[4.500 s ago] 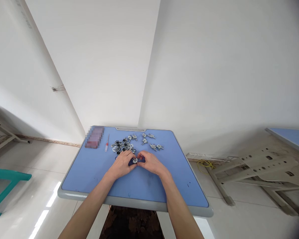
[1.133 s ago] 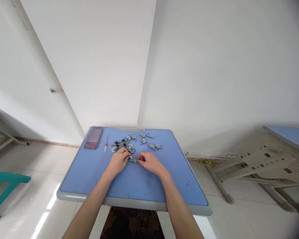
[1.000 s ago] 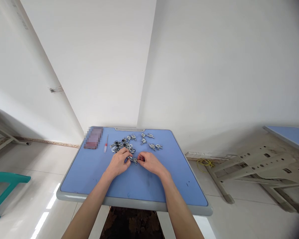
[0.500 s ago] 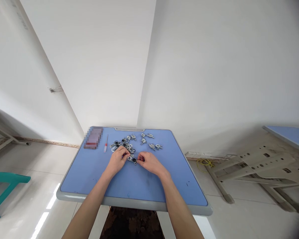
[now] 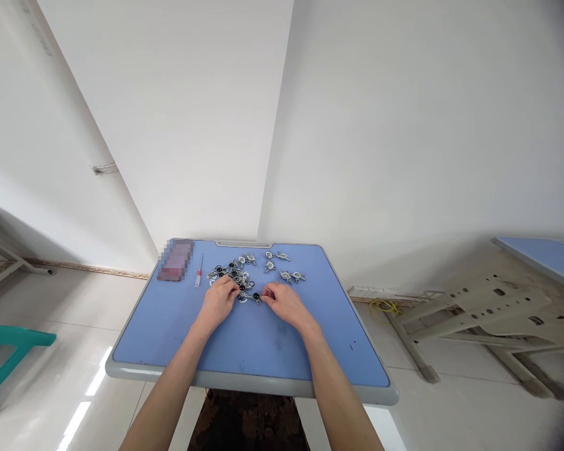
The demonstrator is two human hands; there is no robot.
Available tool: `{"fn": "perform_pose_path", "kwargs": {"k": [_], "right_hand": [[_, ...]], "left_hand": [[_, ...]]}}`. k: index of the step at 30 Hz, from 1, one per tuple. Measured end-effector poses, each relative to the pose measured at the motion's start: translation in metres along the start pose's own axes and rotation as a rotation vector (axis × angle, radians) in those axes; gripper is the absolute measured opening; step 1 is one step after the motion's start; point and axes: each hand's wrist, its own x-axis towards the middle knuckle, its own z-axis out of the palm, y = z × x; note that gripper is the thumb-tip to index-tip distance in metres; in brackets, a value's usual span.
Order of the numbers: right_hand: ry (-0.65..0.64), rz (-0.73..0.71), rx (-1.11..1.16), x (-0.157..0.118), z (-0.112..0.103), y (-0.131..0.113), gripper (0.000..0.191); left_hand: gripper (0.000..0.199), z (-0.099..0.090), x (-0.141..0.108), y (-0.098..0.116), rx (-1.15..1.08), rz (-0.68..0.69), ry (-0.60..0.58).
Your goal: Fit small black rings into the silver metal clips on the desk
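A heap of small silver metal parts with black round centres (image 5: 234,274) lies on the blue tabletop (image 5: 263,351). My left hand (image 5: 219,302) is at the near left edge of the heap, thumb and fingertips pinched together. What those fingertips hold, if anything, is hidden. One small metal part with a black centre (image 5: 256,296) lies just in front of the heap, between my hands. My right hand (image 5: 286,305) pinches at its right end, with the fingers curled. Farther right, several similar silver parts (image 5: 269,266) are spread apart from the heap.
A screwdriver with a clear and red handle (image 5: 198,278) lies left of the heap. Beside it is a flat, partly pixelated dark object (image 5: 176,260). A white wall (image 5: 207,125) rises behind the table. Another desk (image 5: 540,250) stands at right, a green stool (image 5: 19,335) at left.
My hands have moved slightly apart. The small part at my right fingertips has shifted a little away from me and to the right. My left fingertips have drawn back slightly to the left.
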Motion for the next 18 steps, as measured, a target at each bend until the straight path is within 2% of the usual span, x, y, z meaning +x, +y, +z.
{"fn": "perform_pose_path", "kwargs": {"k": [7, 13, 18], "right_hand": [[0.042, 0.017, -0.073, 0.005, 0.008, -0.006, 0.010], [0.114, 0.031, -0.071, 0.009, 0.016, -0.010, 0.010], [0.143, 0.017, -0.007, 0.010, 0.018, -0.009, 0.013]], "left_hand": [[0.021, 0.003, 0.000, -0.003, 0.131, 0.025, 0.013], [0.019, 0.004, -0.001, -0.002, 0.139, 0.028, 0.030], [0.013, 0.004, -0.001, -0.003, 0.116, 0.039, 0.087]]}}
